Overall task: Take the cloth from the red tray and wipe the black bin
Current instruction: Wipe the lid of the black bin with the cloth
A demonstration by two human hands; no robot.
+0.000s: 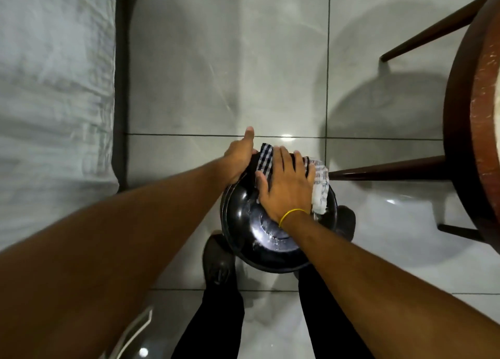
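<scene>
The black bin (243, 223) stands on the tiled floor between my feet, round and glossy, seen from above. A checked black-and-white cloth (320, 188) lies over its far rim. My right hand (286, 188) presses flat on the cloth, fingers spread, a yellow band on the wrist. My left hand (242, 155) grips the bin's far left edge, thumb pointing away. The red tray is out of view.
A round dark wooden table (470, 131) with slanted legs stands close on the right. A bed with a pale sheet (54, 88) fills the left side. Grey floor tiles (230, 61) stretch ahead. My shoes (217, 261) sit beside the bin.
</scene>
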